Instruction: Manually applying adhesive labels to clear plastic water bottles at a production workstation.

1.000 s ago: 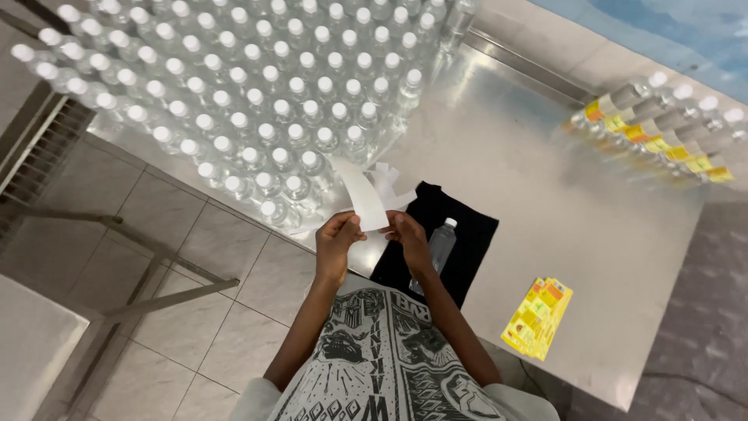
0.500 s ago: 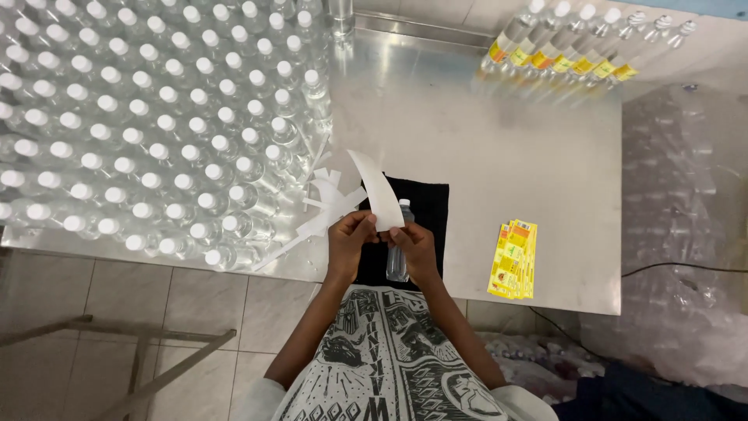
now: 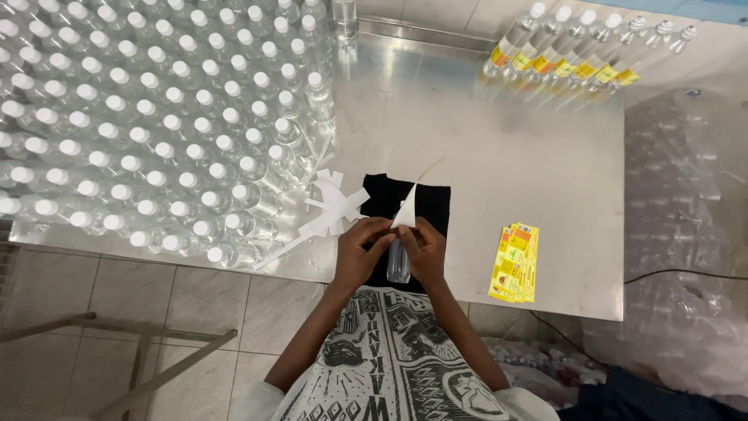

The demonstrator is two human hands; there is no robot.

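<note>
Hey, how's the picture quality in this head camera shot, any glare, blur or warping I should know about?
Head view: bright overhead light glares off the steel table in a pale patch near its far edge. The white-capped clear bottles stay sharp. Both hands and the white paper strip are slightly soft. The wide lens bows the table edges, and the labelled bottles lean outward.

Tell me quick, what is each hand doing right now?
Left hand: closed, pinching the white strip by the clear bottle.
Right hand: closed on the same strip and bottle.
</note>
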